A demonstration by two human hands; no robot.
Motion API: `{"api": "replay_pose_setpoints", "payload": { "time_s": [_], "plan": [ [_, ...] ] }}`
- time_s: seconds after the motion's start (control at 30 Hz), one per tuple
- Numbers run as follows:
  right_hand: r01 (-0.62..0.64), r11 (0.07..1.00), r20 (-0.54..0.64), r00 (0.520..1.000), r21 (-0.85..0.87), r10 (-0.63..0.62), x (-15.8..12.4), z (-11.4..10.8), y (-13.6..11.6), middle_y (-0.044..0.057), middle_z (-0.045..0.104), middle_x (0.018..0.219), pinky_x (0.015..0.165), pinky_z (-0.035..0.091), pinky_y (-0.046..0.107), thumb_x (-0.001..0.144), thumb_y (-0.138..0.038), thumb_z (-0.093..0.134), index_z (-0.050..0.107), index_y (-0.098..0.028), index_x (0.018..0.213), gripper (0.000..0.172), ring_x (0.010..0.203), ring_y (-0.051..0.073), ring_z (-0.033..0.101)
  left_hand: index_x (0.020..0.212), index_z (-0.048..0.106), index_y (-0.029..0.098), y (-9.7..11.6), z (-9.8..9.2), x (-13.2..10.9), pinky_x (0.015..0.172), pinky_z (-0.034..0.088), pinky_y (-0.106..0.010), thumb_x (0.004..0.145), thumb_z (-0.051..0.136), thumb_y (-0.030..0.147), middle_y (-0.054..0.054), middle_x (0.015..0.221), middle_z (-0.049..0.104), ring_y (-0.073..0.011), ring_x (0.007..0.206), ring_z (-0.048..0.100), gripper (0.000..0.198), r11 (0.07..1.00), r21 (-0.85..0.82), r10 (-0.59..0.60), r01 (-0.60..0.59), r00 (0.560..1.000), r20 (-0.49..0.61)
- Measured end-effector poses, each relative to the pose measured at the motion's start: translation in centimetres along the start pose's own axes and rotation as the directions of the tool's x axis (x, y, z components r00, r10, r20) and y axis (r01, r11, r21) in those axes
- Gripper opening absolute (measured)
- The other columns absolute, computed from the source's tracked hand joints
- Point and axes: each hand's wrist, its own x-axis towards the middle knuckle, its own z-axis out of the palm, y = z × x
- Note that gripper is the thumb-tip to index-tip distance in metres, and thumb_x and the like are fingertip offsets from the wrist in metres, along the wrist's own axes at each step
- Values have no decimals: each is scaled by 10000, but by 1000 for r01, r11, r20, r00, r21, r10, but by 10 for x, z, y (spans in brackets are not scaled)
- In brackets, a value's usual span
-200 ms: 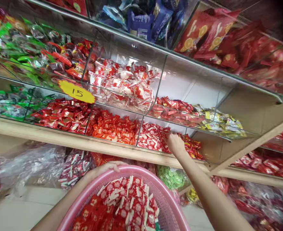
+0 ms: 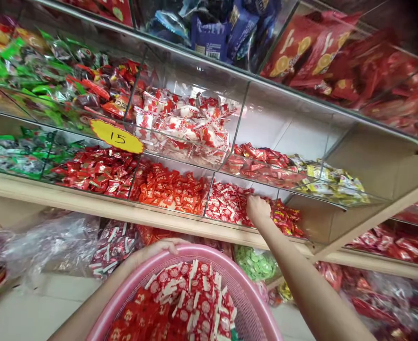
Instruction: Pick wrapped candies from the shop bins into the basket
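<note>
My left hand (image 2: 164, 247) is wrapped over the far rim of a pink plastic basket (image 2: 262, 303), its fingertips on the edge. Inside lie red-and-white wrapped candies (image 2: 198, 293) and plain red wrapped candies (image 2: 137, 317). Over the lowest shelf reaches my right hand (image 2: 259, 209), closed like a fist; its fingers face away, so what is in them is hidden. Just left of it is a bin of small red-and-white candies (image 2: 225, 203). Red and yellow candies (image 2: 287, 218) lie to its right.
Clear dividers and glass fronts split the shelves into bins. A yellow price tag (image 2: 117, 136) marked 15 hangs at the left. Below the wooden shelf edge (image 2: 70, 201) sit a clear plastic bag (image 2: 48, 241) and green candies (image 2: 254, 263). A slanting wooden post (image 2: 375, 220) stands right.
The shelves have shifted slightly to the right in view. My right hand stays at the same bin, and my left hand keeps its hold on the basket.
</note>
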Motion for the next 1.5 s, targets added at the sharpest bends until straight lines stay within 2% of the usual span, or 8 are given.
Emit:
{"api": "replay_pose_setpoints", "payload": {
  "time_s": [0.2, 0.37, 0.57, 0.67, 0.77, 0.93, 1.27, 1.5],
  "plan": [
    [-1, 999, 24, 1000, 41, 0, 0, -6, 10, 163, 576, 930, 667, 444, 310, 722, -120, 425, 561, -119, 957, 271, 851, 240, 570, 1104, 508, 165, -1, -2, 0, 784, 377, -264, 620, 396, 138, -10, 947, 620, -166, 871, 531, 497, 996, -84, 1, 0, 1000, 13],
    [11, 999, 64, 998, 37, -14, -3, -21, 19, 161, 575, 936, 659, 433, 316, 698, -139, 469, 563, -133, 966, 284, 870, 248, 558, 1121, 493, 166, -1, -2, 1, 751, 387, -254, 627, 400, 139, -13, 965, 616, -165, 859, 534, 504, 995, -103, -8, 11, 999, 32],
    [45, 999, -37, 998, 1, -45, -6, -37, 29, 150, 573, 921, 615, 409, 310, 727, -164, 430, 558, -141, 947, 255, 815, 250, 565, 1115, 497, 162, -5, -4, 3, 715, 393, -230, 626, 413, 126, -11, 960, 615, -156, 856, 531, 498, 992, -122, -23, 25, 1000, 14],
    [130, 987, -55, 991, 89, -125, -5, -30, 30, 112, 580, 910, 625, 391, 284, 731, -227, 446, 553, -186, 959, 256, 828, 230, 555, 1122, 488, 157, -6, -5, 3, 693, 399, -239, 625, 417, 135, -19, 960, 613, -164, 832, 537, 502, 990, -135, -35, 37, 999, 12],
    [230, 951, -45, 973, 206, -225, -6, -11, 26, 72, 576, 948, 649, 375, 251, 717, -260, 470, 524, -233, 1021, 310, 865, 200, 536, 1112, 497, 165, -5, -4, 2, 717, 393, -243, 623, 422, 139, -14, 964, 611, -166, 847, 534, 496, 991, -128, -34, 34, 999, 6],
    [195, 960, -31, 981, 203, -192, -12, 16, 21, 80, 566, 985, 607, 354, 246, 709, -270, 489, 518, -227, 1018, 314, 864, 207, 533, 1095, 509, 161, 0, 0, -1, 757, 376, -255, 628, 412, 117, -6, 935, 617, -163, 862, 528, 479, 990, -140, -18, 18, 1000, 5],
    [226, 953, -65, 974, 201, -217, -12, 21, 21, 76, 584, 923, 556, 334, 241, 738, -313, 455, 517, -215, 985, 272, 815, 209, 551, 1147, 466, 174, -2, 1, -2, 764, 368, -272, 645, 409, 115, -3, 939, 615, -157, 832, 533, 508, 990, -139, -21, 19, 1000, -13],
    [223, 931, -85, 975, 287, -207, -9, 29, 24, 78, 599, 921, 628, 353, 239, 757, -308, 432, 543, -201, 954, 249, 848, 197, 549, 1157, 463, 167, 5, 6, -6, 741, 362, -254, 644, 395, 103, -10, 969, 609, -160, 830, 534, 522, 992, -127, -19, 18, 1000, -2]
  ]
}}
